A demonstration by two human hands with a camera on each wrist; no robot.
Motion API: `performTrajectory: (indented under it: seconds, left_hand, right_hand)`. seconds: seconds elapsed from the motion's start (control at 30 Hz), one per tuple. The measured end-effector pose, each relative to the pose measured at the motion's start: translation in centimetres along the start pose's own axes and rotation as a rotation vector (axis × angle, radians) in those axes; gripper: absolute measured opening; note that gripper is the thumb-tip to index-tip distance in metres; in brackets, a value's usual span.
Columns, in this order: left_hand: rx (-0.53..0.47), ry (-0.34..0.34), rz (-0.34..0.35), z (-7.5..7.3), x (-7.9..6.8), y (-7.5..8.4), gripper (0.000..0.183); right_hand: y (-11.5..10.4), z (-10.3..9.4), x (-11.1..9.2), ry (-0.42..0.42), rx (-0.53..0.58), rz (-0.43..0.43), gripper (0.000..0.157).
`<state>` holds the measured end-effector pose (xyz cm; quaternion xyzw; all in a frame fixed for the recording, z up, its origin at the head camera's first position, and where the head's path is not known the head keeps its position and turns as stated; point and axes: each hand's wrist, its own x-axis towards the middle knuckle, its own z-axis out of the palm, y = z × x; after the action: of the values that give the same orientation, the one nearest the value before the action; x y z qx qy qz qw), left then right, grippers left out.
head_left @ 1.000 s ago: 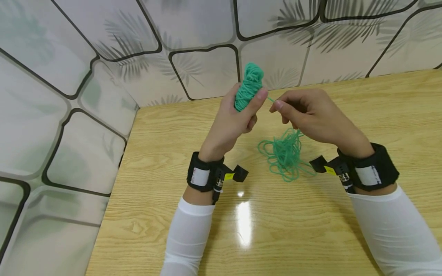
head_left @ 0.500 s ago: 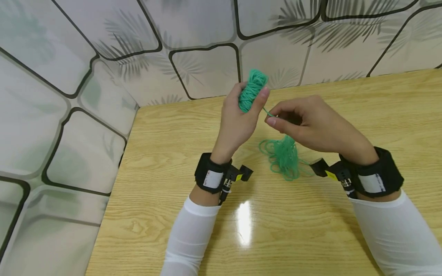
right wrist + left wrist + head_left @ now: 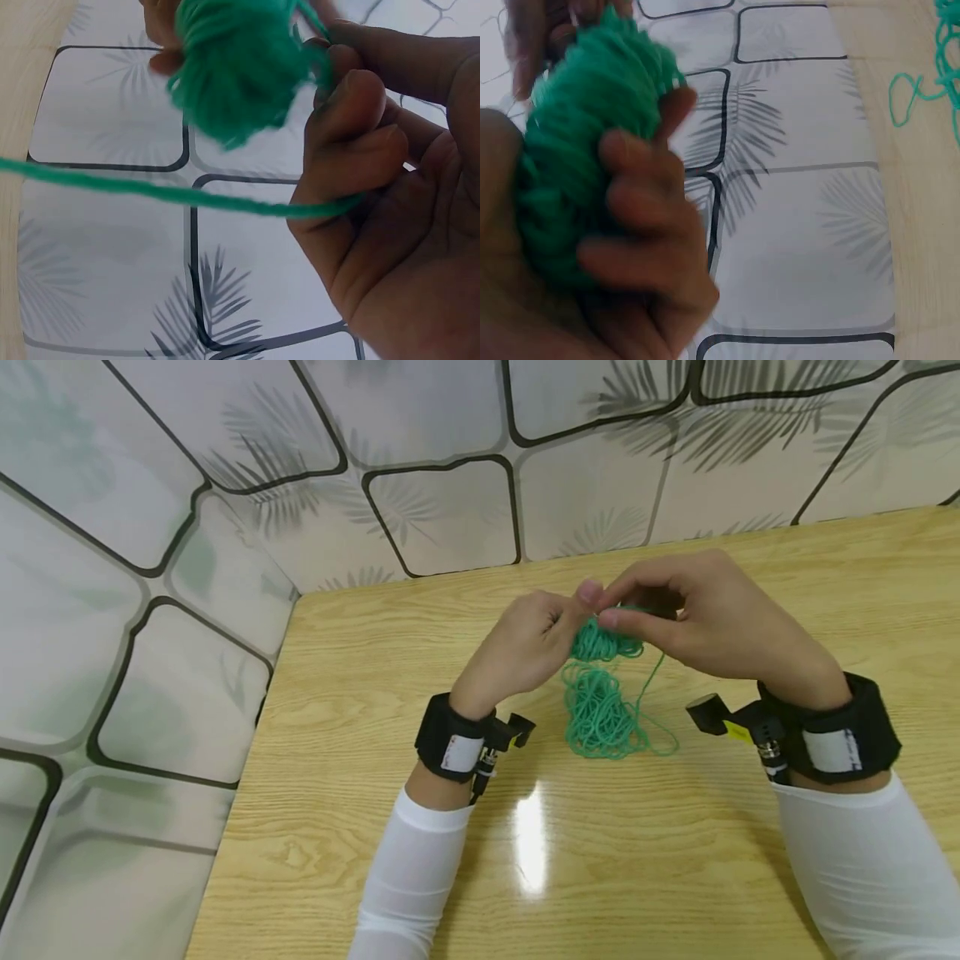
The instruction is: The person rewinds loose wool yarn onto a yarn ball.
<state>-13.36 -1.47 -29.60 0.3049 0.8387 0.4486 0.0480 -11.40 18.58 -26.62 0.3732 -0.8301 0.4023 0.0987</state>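
In the left wrist view my left hand (image 3: 656, 240) has its fingers curled round a thick bundle of wound green yarn (image 3: 585, 142). My right hand (image 3: 697, 610) is close against the left one in the head view, its thumb and forefinger pinching a strand beside the bundle. A yarn strand (image 3: 187, 196) runs through the right hand's curled lower fingers in the right wrist view. Below both hands a loose heap of green yarn (image 3: 600, 718) lies on the table, with a strand rising from it. From above, the left hand (image 3: 525, 639) hides part of the bundle.
The light wood-grain table (image 3: 360, 760) spreads under both arms. Behind it and to the left rise walls (image 3: 442, 518) patterned with stone outlines and leaves. Each wrist wears a black band (image 3: 457, 739) with a small camera.
My left hand has turned over and come down, so the bundle now points toward the heap. The right hand has stayed near it, shifting slightly right. The strand from the heap now shows as raised.
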Motion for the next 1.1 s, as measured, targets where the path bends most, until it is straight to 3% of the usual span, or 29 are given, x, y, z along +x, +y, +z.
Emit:
performTrajectory:
  seconds: [0.1, 0.2, 0.3, 0.37, 0.43, 0.5, 0.57, 0.63, 0.7, 0.8, 0.97, 1.1]
  left_hand:
    - [-0.161, -0.114, 0.141, -0.4, -0.2, 0.2, 0.061]
    - [-0.350, -0.161, 0.200, -0.7, -0.4, 0.6, 0.034]
    - [-0.522, -0.060, 0.180, -0.9, -0.7, 1.3, 0.017]
    - [-0.613, 0.057, 0.171, -0.9, -0.9, 2.1, 0.021]
    - [-0.638, 0.185, 0.194, -0.9, -1.0, 2.8, 0.029]
    - [-0.593, 0.298, 0.235, -0.8, -0.8, 3.3, 0.035]
    - [-0.440, 0.401, 0.244, -0.5, -0.5, 2.9, 0.041]
    - [-0.271, 0.463, 0.203, -0.3, -0.1, 2.2, 0.045]
    - [-0.151, 0.475, 0.142, -0.2, 0.1, 1.5, 0.047]
    - [-0.065, 0.435, 0.073, -0.3, 0.1, 0.8, 0.045]
    - [0.017, 0.311, -0.025, -0.5, -0.1, 0.6, 0.041]
    - [0.080, 0.202, -0.032, -0.7, -0.2, 0.7, 0.042]
  right_hand:
    - [0.4, -0.3, 0.1, 0.036, 0.045, -0.003, 0.013]
    - [0.5, -0.3, 0.1, 0.057, 0.122, 0.037, 0.012]
    - [0.6, 0.0, 0.1, 0.093, 0.192, 0.091, 0.011]
    - [0.6, 0.3, 0.2, 0.121, 0.233, 0.124, 0.011]
    - [0.8, 0.8, 0.4, 0.131, 0.222, 0.123, 0.012]
    - [0.8, 1.3, 0.6, 0.114, 0.207, 0.109, 0.012]
    - [0.7, 1.6, 0.7, 0.081, 0.164, 0.094, 0.012]
    - [0.5, 1.7, 0.7, 0.055, 0.139, 0.089, 0.010]
    - [0.3, 1.6, 0.7, 0.032, 0.116, 0.090, 0.010]
    - [0.3, 1.5, 0.5, 0.006, 0.081, 0.091, 0.012]
    - [0.4, 1.2, 0.5, 0.015, 0.067, 0.083, 0.007]
    - [0.5, 0.7, 0.5, 0.065, 0.084, 0.067, 0.008]
